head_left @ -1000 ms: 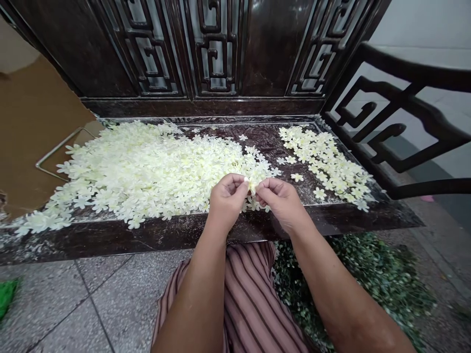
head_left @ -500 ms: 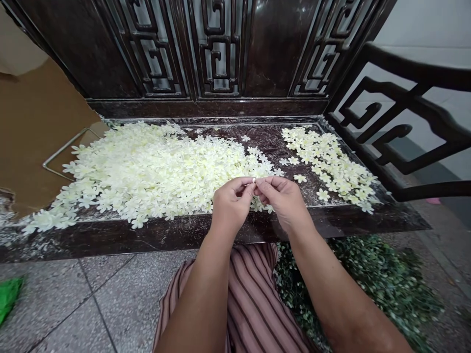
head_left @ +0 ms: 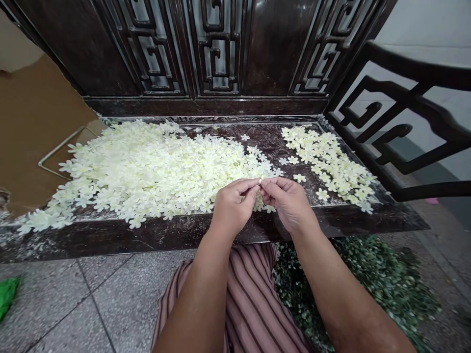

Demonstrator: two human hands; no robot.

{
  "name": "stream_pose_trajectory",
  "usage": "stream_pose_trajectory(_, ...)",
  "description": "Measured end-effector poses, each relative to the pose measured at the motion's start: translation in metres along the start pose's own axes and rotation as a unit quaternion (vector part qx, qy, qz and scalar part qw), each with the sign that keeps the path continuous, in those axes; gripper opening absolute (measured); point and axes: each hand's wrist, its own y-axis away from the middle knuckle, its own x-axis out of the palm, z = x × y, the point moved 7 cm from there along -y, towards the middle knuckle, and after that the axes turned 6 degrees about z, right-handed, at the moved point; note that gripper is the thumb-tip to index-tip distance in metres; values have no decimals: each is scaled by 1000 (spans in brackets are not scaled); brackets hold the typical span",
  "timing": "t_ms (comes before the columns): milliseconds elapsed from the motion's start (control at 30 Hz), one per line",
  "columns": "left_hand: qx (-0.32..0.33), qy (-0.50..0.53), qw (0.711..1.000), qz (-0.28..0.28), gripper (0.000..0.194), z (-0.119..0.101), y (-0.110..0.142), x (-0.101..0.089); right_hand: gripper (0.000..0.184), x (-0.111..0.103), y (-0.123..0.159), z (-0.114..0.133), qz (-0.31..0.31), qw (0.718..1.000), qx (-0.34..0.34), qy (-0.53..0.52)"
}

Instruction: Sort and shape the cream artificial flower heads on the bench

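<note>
My left hand (head_left: 233, 203) and my right hand (head_left: 289, 200) meet fingertip to fingertip above the front edge of the dark wooden bench. Between the pinched fingers a tiny white piece (head_left: 260, 181) shows; most of it is hidden, and I cannot make out its kind. Behind and to the left of my hands spreads a large heap of white artificial flower heads (head_left: 158, 169). A smaller group of the same white flowers (head_left: 336, 166) lies to the right, with a few single ones between the two.
The bench's carved back (head_left: 217, 54) rises behind, and its openwork armrest (head_left: 415, 113) stands at right. Brown cardboard (head_left: 40, 132) with a bent metal wire (head_left: 55, 152) leans at left. Green artificial foliage (head_left: 371, 284) lies below on the floor; a green bag (head_left: 8, 296) is at far left.
Both hands have shifted slightly to the right, fingertips still together with the tiny white piece between them. The flower heap and the smaller group look the same.
</note>
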Motion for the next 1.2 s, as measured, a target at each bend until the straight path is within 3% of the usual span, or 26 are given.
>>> stream_pose_trajectory(667,28,-10,999,18,20,-6,0,0,8,-6,-5,7,-10,996,-27,81)
stream_pose_trajectory(1033,24,-4,999,26,19,-4,0,2,17,-6,-5,4,13,998,-6,62)
stream_pose_trajectory(1200,-8,57,998,16,19,0,0,-1,19,-4,-5,4,43,999,-2,27)
